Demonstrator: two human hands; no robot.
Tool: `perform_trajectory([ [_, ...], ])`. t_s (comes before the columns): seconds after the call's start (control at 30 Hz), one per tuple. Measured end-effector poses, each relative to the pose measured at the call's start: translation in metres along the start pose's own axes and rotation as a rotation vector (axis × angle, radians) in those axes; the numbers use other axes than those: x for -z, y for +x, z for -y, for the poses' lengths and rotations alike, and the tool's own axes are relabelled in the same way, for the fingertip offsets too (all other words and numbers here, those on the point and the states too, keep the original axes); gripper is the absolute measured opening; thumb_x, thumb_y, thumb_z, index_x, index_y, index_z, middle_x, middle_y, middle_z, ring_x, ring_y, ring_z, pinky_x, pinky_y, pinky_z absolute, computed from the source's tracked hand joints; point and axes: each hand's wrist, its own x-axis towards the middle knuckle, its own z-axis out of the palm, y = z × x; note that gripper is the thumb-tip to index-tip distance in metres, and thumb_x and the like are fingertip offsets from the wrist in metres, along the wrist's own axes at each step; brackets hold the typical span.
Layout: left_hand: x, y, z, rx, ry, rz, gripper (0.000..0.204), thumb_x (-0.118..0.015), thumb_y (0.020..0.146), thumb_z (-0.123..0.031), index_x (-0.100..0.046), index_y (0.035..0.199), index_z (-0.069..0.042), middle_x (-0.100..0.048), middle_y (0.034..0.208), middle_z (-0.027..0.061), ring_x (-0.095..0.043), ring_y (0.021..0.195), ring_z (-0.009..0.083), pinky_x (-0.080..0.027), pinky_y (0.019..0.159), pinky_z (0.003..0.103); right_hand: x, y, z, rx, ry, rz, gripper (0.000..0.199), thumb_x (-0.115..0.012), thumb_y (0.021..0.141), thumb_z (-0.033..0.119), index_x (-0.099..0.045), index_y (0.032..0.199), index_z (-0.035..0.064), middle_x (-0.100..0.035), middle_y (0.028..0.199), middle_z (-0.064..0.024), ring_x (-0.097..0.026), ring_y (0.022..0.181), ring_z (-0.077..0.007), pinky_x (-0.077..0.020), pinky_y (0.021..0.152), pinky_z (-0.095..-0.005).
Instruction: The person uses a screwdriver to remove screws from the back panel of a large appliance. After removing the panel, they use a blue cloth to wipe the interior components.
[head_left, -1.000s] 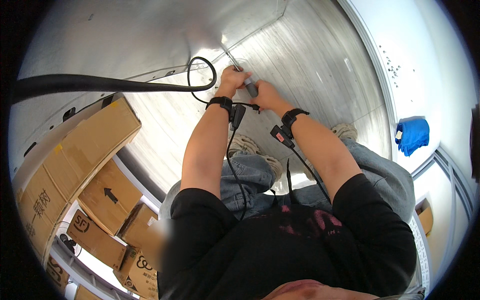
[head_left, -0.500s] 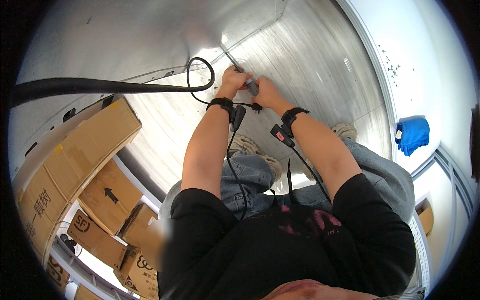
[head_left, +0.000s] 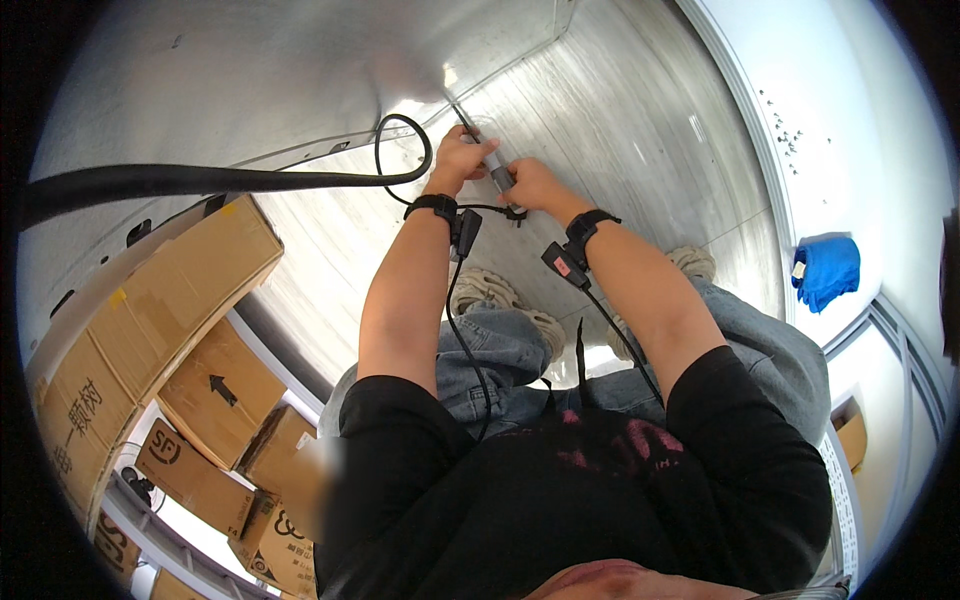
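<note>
A person is leaning over the pale floor (head_left: 620, 120) beside the metal panel (head_left: 250, 90), both hands sharing one grey tube (head_left: 499, 173). The left hand (head_left: 462, 158) is taking the end nearer the panel; its grip is wrapping round the tube, thumb lying across it, other fingers partly hidden. The right hand (head_left: 538, 187) is holding farther out from the panel, its grip pinching the tube's darker band; the underside isn't showing, so I'm not judging how firmly. So the tube is sitting inside the left grip and running on into the right, a short stretch showing bare between them, lining up with the panel's bottom corner. A dark thin length (head_left: 458, 115) is running from the tube's panel end toward that corner; can't tell if it's one piece with it. Two hands are probably going on it for steadiness and alignment. A thick black cable (head_left: 200, 173) is stretching across in front of the panel, looping, then thinning toward a small plug (head_left: 515, 214) just beside the right hand, presumably hanging loose because both hands are busy. Cardboard boxes (head_left: 215, 265) are standing near the panel's left end; a blue cloth (head_left: 828, 275) is lying well apart from the panel, across the floor.
</note>
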Motion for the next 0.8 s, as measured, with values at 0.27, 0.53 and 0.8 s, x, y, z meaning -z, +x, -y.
perform_trajectory([
  [0.27, -0.003, 0.008, -0.001, -0.006, 0.114, 0.013, 0.054, -0.077, 0.073, -0.009, -0.046, 0.117, -0.002, -0.061, 0.089, 0.0148, -0.066, 0.071, 0.0245, -0.058, 0.060, 0.035, -0.008, -0.010, 0.003, 0.065, -0.102, -0.238, 0.060, -0.082, 0.063, 0.022, -0.051, 0.108, -0.0031, -0.060, 0.101, -0.0207, -0.060, 0.091, -0.0341, -0.0486, 0.075, -0.0411],
  [0.53, 0.005, 0.019, 0.017, -0.027, -0.227, 0.133, 0.048, -0.068, 0.076, 0.004, -0.046, 0.117, -0.002, -0.058, 0.103, 0.0127, -0.063, 0.083, 0.0245, -0.059, 0.070, 0.036, 0.000, 0.000, -0.011, -0.202, 0.615, 0.176, 0.057, -0.074, 0.074, 0.015, -0.046, 0.118, -0.0072, -0.056, 0.111, -0.0193, -0.063, 0.089, -0.0304, -0.0555, 0.048, -0.0376],
  [0.8, -0.004, 0.000, -0.007, 0.008, 0.006, 0.023, 0.055, -0.074, 0.075, -0.005, -0.043, 0.121, -0.002, -0.058, 0.096, 0.0139, -0.062, 0.081, 0.0237, -0.057, 0.067, 0.035, 0.001, -0.015, 0.009, -0.097, 0.115, 0.039, 0.053, -0.074, 0.072, 0.011, -0.049, 0.116, -0.0036, -0.058, 0.099, -0.0150, -0.062, 0.081, -0.0225, -0.0567, 0.053, -0.0371],
])
